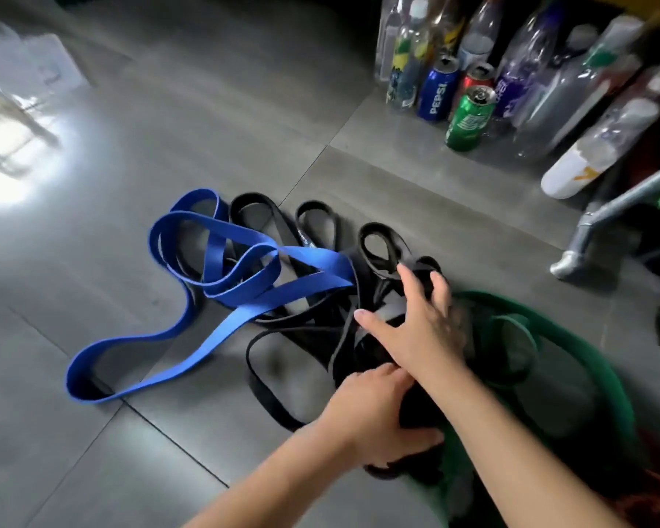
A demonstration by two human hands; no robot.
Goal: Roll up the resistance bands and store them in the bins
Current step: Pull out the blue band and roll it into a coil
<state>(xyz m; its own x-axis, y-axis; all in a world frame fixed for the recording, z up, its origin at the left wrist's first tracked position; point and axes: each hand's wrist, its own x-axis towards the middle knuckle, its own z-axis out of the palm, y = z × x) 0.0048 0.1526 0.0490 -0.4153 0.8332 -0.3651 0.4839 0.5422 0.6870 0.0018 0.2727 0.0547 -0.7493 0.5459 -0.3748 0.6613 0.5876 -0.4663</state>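
Several resistance bands lie tangled on the grey tiled floor. A wide blue band (214, 295) sprawls to the left. Black bands (313, 238) loop through the middle. A green band (572, 337) curves round at the right. My left hand (374, 417) grips a bunched part of a black band low in the frame. My right hand (420, 322) reaches over the left forearm, fingers spread, fingertips curled round a black band loop (382, 245) at the far side of the heap.
Empty plastic bottles (549, 70) and drink cans (469, 120) stand along the back right. A metal frame leg (587, 230) stands at the right. A clear plastic bin (27, 70) sits blurred at the far left. Bright window glare marks the floor at the left.
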